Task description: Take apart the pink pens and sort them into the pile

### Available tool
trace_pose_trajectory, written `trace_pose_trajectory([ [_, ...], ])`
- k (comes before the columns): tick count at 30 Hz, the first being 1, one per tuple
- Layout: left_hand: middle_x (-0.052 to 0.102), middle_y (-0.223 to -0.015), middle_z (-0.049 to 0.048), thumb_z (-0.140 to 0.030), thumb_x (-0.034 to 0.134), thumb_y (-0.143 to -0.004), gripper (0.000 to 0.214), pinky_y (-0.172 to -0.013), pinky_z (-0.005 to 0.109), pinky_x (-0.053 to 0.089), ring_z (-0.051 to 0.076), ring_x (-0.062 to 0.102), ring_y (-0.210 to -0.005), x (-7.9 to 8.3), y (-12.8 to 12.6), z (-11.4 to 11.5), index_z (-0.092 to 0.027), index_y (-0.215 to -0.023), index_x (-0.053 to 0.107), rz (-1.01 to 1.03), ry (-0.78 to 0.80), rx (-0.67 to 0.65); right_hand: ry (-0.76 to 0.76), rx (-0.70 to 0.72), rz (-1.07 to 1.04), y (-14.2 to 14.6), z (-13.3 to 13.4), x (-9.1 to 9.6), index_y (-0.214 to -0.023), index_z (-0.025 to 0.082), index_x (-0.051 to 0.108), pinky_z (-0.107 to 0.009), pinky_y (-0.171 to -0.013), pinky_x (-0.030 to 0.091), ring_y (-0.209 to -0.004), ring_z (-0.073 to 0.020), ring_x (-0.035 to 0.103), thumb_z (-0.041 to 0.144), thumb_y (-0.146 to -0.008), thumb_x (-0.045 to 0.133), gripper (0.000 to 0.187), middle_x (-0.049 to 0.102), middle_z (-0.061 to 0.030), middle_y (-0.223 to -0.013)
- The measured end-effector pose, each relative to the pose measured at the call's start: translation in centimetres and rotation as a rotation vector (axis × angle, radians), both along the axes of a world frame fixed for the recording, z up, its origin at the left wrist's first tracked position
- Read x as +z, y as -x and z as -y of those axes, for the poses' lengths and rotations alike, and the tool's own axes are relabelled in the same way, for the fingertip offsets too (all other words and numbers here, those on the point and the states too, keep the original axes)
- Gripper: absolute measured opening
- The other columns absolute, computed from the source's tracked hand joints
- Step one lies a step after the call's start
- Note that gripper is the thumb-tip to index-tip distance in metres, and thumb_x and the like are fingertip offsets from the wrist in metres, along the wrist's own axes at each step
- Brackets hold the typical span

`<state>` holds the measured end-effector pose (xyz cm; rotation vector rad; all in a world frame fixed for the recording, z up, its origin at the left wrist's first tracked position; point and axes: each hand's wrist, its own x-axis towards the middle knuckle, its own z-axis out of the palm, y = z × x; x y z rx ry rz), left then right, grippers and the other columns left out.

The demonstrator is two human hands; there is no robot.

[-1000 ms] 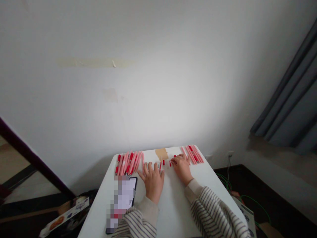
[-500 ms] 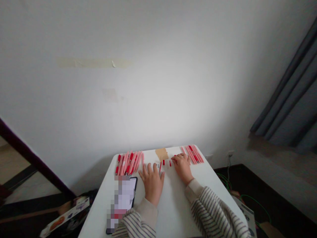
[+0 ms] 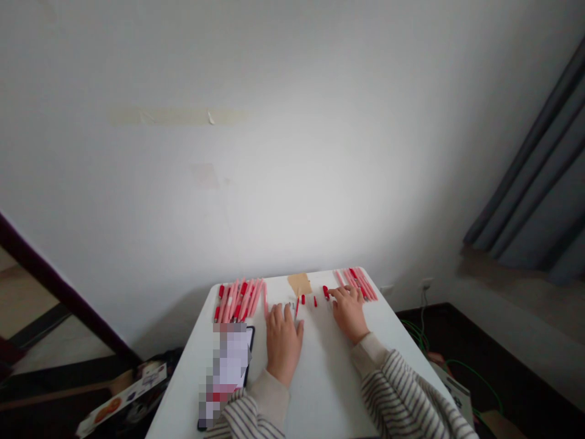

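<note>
My left hand [image 3: 284,344] rests palm down on the white table [image 3: 320,384], fingers stretched out, close to one pink pen [image 3: 265,299]. Just past its thumb lies a thin red pen refill [image 3: 297,306]. In the middle are a short red piece [image 3: 303,299] and a small red pointed piece [image 3: 315,301]. My right hand [image 3: 350,312] is held with fingers extended; its index fingertip is by a red pen part [image 3: 326,292]. Whether it touches that part I cannot tell. Nothing shows held in either hand.
Several pink and red pens [image 3: 237,300] lie bunched at the back left. More pens [image 3: 361,283] lie at the back right. A tan paper square [image 3: 299,284] is at the back edge, and a phone [image 3: 228,372] lies front left. The wall [image 3: 297,152] stands behind.
My right hand has moved right, away from the middle, and the red pen part beside it now shows more fully. My left fingers have drawn closer together.
</note>
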<state>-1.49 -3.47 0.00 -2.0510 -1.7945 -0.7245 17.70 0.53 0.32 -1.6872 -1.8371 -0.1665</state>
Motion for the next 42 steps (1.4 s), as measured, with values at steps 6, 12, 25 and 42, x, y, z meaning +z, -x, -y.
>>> trace_pose_trajectory([
  [6, 0.058, -0.115, 0.0127, -0.029, 0.050, -0.087, 0.037, -0.102, 0.043, 0.041, 0.024, 0.050, -0.113, -0.2, -0.1, -0.4, -0.011, -0.119, 0.052, 0.035, 0.047, -0.011, -0.007, -0.011, 0.014, 0.1, 0.3, 0.0, -0.104, 0.026, 0.069, -0.051, -0.103, 0.023, -0.106, -0.0291, 0.046, 0.011, -0.084, 0.047, 0.033, 0.069, -0.0067, -0.101],
  [12, 0.058, -0.113, 0.0109, -0.029, 0.050, -0.087, 0.035, -0.102, 0.042, 0.039, 0.023, 0.050, -0.113, -0.4, 0.0, -0.5, -0.013, -0.117, 0.053, 0.050, 0.040, -0.026, -0.029, -0.003, -0.018, -0.1, 0.1, -0.7, -0.103, 0.024, 0.068, -0.045, -0.099, 0.029, -0.102, -0.0266, 0.047, 0.012, -0.085, 0.048, 0.030, 0.068, -0.0065, -0.099],
  [25, 0.057, -0.115, 0.0136, -0.028, 0.051, -0.087, 0.037, -0.102, 0.044, 0.039, 0.025, 0.049, -0.114, -0.7, 0.1, -0.7, -0.010, -0.119, 0.053, 0.049, 0.044, -0.040, -0.138, 0.130, -0.127, -0.2, -0.5, -1.2, -0.106, 0.021, 0.067, -0.044, -0.094, 0.037, -0.103, -0.0262, 0.047, 0.015, -0.083, 0.054, 0.026, 0.065, -0.0076, -0.107],
  [42, 0.059, -0.113, 0.0133, -0.028, 0.052, -0.086, 0.036, -0.101, 0.045, 0.041, 0.025, 0.050, -0.112, -0.1, -0.2, -0.3, -0.011, -0.118, 0.054, 0.062, 0.045, -0.040, -0.037, 0.294, -0.164, 1.0, -1.0, -0.4, -0.113, 0.022, 0.063, -0.048, -0.104, 0.036, -0.115, -0.0257, 0.051, 0.014, -0.078, 0.059, 0.037, 0.067, -0.0088, -0.108],
])
